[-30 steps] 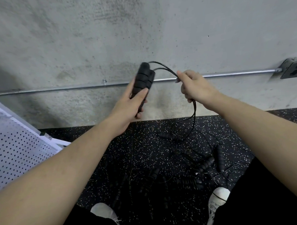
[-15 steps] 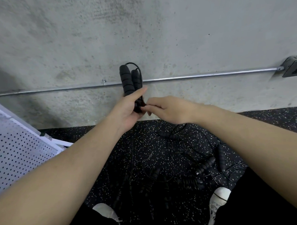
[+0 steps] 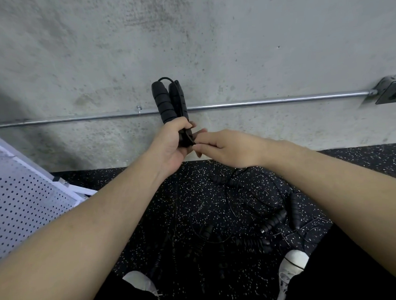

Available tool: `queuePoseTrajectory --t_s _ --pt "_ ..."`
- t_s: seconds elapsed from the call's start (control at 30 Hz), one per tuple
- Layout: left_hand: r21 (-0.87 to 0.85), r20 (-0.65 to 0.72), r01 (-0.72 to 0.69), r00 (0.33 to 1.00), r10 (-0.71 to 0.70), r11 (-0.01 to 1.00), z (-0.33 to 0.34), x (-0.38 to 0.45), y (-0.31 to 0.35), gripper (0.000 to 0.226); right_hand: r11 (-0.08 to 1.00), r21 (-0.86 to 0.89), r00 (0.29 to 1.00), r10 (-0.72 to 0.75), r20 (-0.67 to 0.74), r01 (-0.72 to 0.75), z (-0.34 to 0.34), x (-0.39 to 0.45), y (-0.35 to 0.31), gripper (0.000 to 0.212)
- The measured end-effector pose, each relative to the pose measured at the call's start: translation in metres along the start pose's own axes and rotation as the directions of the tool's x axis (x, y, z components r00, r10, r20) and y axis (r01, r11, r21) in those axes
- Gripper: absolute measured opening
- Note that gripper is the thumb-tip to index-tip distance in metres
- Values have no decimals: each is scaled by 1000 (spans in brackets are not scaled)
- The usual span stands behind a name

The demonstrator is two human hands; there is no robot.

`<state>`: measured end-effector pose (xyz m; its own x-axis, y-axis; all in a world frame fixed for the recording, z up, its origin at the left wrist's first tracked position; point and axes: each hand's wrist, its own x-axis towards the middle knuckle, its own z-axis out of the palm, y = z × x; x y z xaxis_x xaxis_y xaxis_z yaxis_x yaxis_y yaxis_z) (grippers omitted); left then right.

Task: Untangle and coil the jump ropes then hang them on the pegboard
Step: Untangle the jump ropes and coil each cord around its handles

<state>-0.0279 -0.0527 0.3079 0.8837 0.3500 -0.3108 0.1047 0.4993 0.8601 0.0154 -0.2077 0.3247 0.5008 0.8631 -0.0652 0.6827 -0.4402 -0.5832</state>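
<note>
L hand (image 3: 169, 143) grips two black jump-rope handles (image 3: 168, 101) held side by side, upright w/ a slight lean to the left, in front of the concrete wall (image 3: 210, 36); fingers curled round the lower ends, thumb across the front. A short loop of black cord (image 3: 165, 79) arcs over the tops of the handles. R hand (image 3: 228, 148) is just beside the L one, touching it at the base of the handles; its thumb & forefinger pinch the cord there, other fingers loosely curled, so narrow, not spread. Both forearms reach in from the near edge. Down on the black speckled floor (image 3: 149, 208), between the two white shoes (image 3: 292, 262) & a bit farther, lies a tangled pile of more ropes (image 3: 252, 226): several ribbed black handles & thin cords crossing each other, mostly to the right of centre; can't tell how many ropes or which cord goes w/ which handle. Cord from the R hand drops toward that pile, but where it ends is lost vs. the dark floor. At left, a white pegboard (image 3: 24, 202) leans at an angle, its near part out of frame. A metal pipe (image 3: 281, 101) runs along the wall behind the handles, ending at a grey box (image 3: 392, 91) at far right.
</note>
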Motion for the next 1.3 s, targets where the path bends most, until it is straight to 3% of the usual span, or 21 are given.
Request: queuePoseTrajectory --t_s 0.13,0.3,0.5,0.7,0.87,1.03,1.13,1.2,1.3 --pt "50 16 17 1000 -18 999 -8 -3 11 15 993 99 998 63 10 -64 -6 -4 12 31" --pt "246 56 10 998 -25 969 -16 -8 17 18 983 134 991 122 44 -127 -20 -10 29 44" --pt "33 253 117 960 -122 993 -19 -8 23 19 913 370 981 122 154 -171 -31 -13 41 32" --pt "92 472 178 859 -200 980 -25 -11 25 33 932 315 982 155 108 -181 -35 -17 43 39" --pt "94 538 245 803 -256 965 -34 -11 32 33 883 414 968 149 200 -222 -40 -24 50 36" --pt "265 557 191 770 -311 945 -33 -20 32 53 930 270 968 236 83 -250 -39 -23 57 47" --pt "275 594 190 737 -322 942 -35 -20 31 57 898 374 972 213 98 -234 -41 -23 62 40" --pt "301 627 210 691 -359 930 -35 -21 29 58 882 409 972 209 104 -233 -41 -24 63 38" --pt "447 667 201 575 -474 872 -25 -24 22 56 915 329 972 233 42 -234 -39 -22 65 38"
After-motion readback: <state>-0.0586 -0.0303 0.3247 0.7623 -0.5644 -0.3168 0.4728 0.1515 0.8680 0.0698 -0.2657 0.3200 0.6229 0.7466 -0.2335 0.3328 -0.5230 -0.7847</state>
